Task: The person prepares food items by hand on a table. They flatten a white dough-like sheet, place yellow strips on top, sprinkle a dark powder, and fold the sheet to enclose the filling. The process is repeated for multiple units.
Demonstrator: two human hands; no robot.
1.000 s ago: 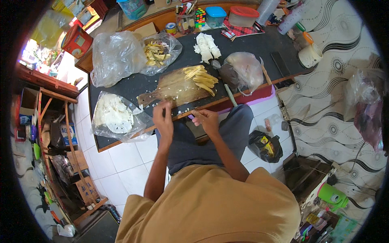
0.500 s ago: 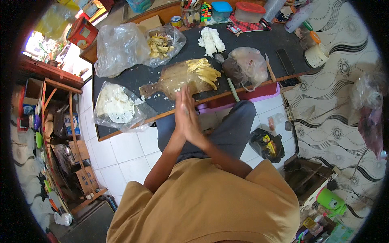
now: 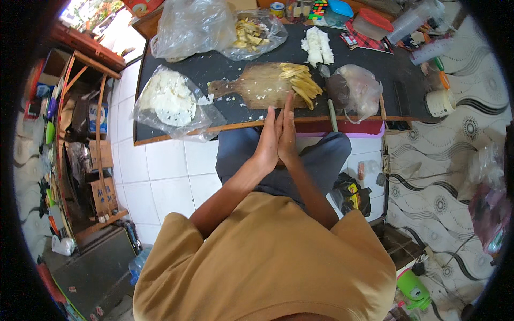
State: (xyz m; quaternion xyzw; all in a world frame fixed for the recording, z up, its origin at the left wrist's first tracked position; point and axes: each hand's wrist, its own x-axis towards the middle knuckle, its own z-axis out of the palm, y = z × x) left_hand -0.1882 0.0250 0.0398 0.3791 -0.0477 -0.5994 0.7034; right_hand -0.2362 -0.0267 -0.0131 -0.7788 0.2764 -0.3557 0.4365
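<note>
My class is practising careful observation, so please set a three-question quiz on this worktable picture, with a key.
1. Multiple choice: where do the long, piled yellow strips lie? a) on the cutting board; b) on the floor tiles; c) on the person's lap.
2. True or false: the left hand is gripping the board's handle.
3. Fill in: just right of the blue-lidded container stands a tub with a ____ lid.

Key: 1. a. 2. False; it is held flat against the right hand, palms together. 3. Red.

Black table (image 3: pixel 375 61) — wooden board (image 3: pixel 259 85), plastic bags (image 3: pixel 195 29).
</note>
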